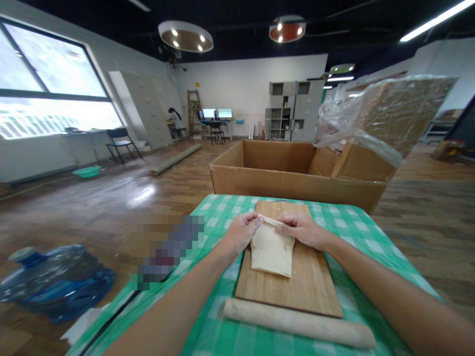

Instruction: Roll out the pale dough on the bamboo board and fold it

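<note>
A flat, pale sheet of dough (272, 252) lies on a wooden cutting board (315, 287), its far edge turned over into a narrow fold. My left hand (243, 230) pinches the far left corner of that fold between thumb and fingers. At the far right corner, my right hand (302, 231) grips the same edge, thumb toward me. Both hands are closed on the dough, with the sheet stretching toward me between them. Across the near end of the board rests a wooden rolling pin (297, 322), touched by neither hand.
A green checked cloth (349, 232) covers the table. Beyond it stands a large open cardboard box (260, 180), with a plastic-wrapped carton (404, 113) at its right. A blue water jug (63, 282) is on the left. A blurred-out item (170, 249) lies at the table's left edge. One person sits far back.
</note>
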### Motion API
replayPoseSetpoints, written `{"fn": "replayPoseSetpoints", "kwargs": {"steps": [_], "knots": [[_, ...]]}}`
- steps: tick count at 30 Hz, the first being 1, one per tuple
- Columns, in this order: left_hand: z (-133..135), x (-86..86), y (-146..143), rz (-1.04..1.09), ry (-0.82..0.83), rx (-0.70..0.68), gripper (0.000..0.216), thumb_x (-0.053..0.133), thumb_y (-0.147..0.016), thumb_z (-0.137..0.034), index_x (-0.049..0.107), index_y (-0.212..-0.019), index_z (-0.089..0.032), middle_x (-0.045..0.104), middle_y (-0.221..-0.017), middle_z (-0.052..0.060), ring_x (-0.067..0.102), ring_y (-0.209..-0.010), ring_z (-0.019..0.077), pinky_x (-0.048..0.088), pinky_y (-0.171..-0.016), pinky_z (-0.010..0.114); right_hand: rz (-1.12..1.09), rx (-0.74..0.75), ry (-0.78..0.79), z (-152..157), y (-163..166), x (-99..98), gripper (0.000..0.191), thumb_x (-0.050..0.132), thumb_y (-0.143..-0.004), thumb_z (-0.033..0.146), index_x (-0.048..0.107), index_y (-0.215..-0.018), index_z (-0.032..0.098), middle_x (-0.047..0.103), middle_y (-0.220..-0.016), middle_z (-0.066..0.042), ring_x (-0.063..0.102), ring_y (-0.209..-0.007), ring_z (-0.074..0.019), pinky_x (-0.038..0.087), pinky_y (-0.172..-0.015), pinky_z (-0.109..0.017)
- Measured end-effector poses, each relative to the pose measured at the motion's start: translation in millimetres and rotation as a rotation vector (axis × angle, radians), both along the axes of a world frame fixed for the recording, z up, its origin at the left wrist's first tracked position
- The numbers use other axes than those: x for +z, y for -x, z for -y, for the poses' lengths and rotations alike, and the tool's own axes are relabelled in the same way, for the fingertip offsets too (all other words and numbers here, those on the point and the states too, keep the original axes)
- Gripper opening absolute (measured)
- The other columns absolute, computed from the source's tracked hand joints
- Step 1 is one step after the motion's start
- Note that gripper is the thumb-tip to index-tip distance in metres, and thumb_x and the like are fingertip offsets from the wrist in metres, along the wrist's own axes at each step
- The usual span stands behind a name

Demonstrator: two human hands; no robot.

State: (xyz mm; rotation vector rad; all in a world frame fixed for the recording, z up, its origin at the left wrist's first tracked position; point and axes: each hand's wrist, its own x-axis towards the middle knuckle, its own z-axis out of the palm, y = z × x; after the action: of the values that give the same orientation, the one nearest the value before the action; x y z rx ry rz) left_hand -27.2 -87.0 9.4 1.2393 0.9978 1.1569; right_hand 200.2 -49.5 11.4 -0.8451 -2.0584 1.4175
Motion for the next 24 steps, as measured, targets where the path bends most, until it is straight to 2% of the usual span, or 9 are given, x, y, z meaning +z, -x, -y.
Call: {"fn": "replayPoseSetpoints", "kwargs": {"steps": [5, 7, 10, 12, 14, 16, 18, 21, 24], "knots": [[1.9, 4.1, -0.5, 0.041, -0.034, 0.063, 0.034, 0.079, -0.077, -0.048, 0.069, -0.083, -0.016, 0.069, -0.073, 0.001, 0.06, -0.062, 0.0129, 0.045, -0.06, 0.023, -0.049, -0.083, 0.075, -0.5, -1.1, -2.4, 0.042, 0.073, -0.085, 0.058, 0.07, -0.088, 0.016, 0.067, -0.078, -0.001, 0.06, -0.067, -0.0142, 0.048, -0.061, -0.025], [1.5, 3.8, -0.6, 0.057, -0.029, 0.091, 0.035, 0.08, -0.076, -0.048, 0.068, -0.084, -0.016, 0.068, -0.073, 0.0, 0.06, -0.062, 0.0128, 0.046, -0.06, 0.022, -0.064, -0.101, 0.108, -0.8, -0.5, -3.4, 0.043, 0.073, -0.085, 0.058, 0.068, -0.088, 0.016, 0.065, -0.073, 0.0, 0.059, -0.059, -0.013, 0.048, -0.055, -0.025], [-0.1, 4.1, 1.3, 0.06, 0.025, 0.105, 0.038, 0.08, -0.077, -0.049, 0.066, -0.093, -0.017, 0.067, -0.073, 0.0, 0.062, -0.064, 0.0137, 0.047, -0.06, 0.022, -0.073, -0.146, 0.074, -1.6, 1.0, -5.2, 0.043, 0.072, -0.086, 0.058, 0.07, -0.093, 0.015, 0.066, -0.072, 0.0, 0.058, -0.053, -0.0117, 0.047, -0.05, -0.023], [-0.5, 8.0, 5.3, 0.029, 0.032, 0.089, 0.045, 0.08, -0.078, -0.05, 0.065, -0.105, -0.017, 0.07, -0.083, 0.003, 0.066, -0.072, 0.016, 0.05, -0.065, 0.025, -0.057, -0.2, 0.02, -2.6, 1.4, -6.0, 0.043, 0.069, -0.087, 0.057, 0.072, -0.094, 0.015, 0.066, -0.071, -0.001, 0.058, -0.051, -0.011, 0.045, -0.046, -0.022], [1.0, 14.9, 11.4, -0.037, -0.02, 0.034, 0.063, 0.084, -0.075, -0.048, 0.06, -0.124, -0.017, 0.072, -0.105, 0.009, 0.07, -0.088, 0.02, 0.054, -0.077, 0.03, -0.01, -0.253, -0.048, -3.7, 0.5, -5.7, 0.041, 0.066, -0.09, 0.055, 0.074, -0.095, 0.015, 0.065, -0.069, 0.0, 0.056, -0.048, -0.0104, 0.042, -0.042, -0.021], [4.8, 22.2, 18.1, -0.139, -0.094, -0.101, 0.088, 0.09, -0.07, -0.043, 0.048, -0.143, -0.019, 0.063, -0.132, 0.016, 0.068, -0.107, 0.0258, 0.054, -0.091, 0.038, 0.047, -0.283, -0.098, -4.7, -1.8, -4.4, 0.04, 0.064, -0.091, 0.053, 0.075, -0.099, 0.016, 0.064, -0.066, 0.0, 0.054, -0.044, -0.01, 0.038, -0.039, -0.021], [10.2, 26.2, 23.0, -0.29, -0.186, -0.252, 0.113, 0.095, -0.061, -0.04, 0.035, -0.155, -0.023, 0.048, -0.152, 0.019, 0.059, -0.126, 0.0324, 0.049, -0.104, 0.047, 0.083, -0.29, -0.112, -5.7, -4.6, -2.9, 0.04, 0.063, -0.091, 0.052, 0.075, -0.104, 0.016, 0.063, -0.064, 0.001, 0.052, -0.042, -0.01, 0.036, -0.037, -0.021], [17.2, 24.1, 24.0, -0.536, -0.364, -0.329, 0.136, 0.1, -0.049, -0.041, 0.025, -0.161, -0.024, 0.036, -0.161, 0.017, 0.04, -0.144, 0.0384, 0.031, -0.12, 0.054, 0.101, -0.294, -0.105, -7.5, -7.4, -3.0, 0.041, 0.063, -0.091, 0.052, 0.076, -0.104, 0.016, 0.062, -0.063, 0.001, 0.052, -0.042, -0.0108, 0.036, -0.036, -0.022], [19.5, 18.9, 19.5, -0.653, -0.466, -0.288, 0.133, 0.098, -0.05, -0.046, 0.028, -0.16, -0.024, 0.04, -0.158, 0.015, 0.036, -0.146, 0.0387, 0.026, -0.122, 0.055, 0.118, -0.308, -0.142, -10.3, -7.5, -5.5, 0.042, 0.06, -0.092, 0.054, 0.077, -0.102, 0.017, 0.063, -0.065, 0.0, 0.052, -0.044, -0.0122, 0.038, -0.039, -0.024]]}}
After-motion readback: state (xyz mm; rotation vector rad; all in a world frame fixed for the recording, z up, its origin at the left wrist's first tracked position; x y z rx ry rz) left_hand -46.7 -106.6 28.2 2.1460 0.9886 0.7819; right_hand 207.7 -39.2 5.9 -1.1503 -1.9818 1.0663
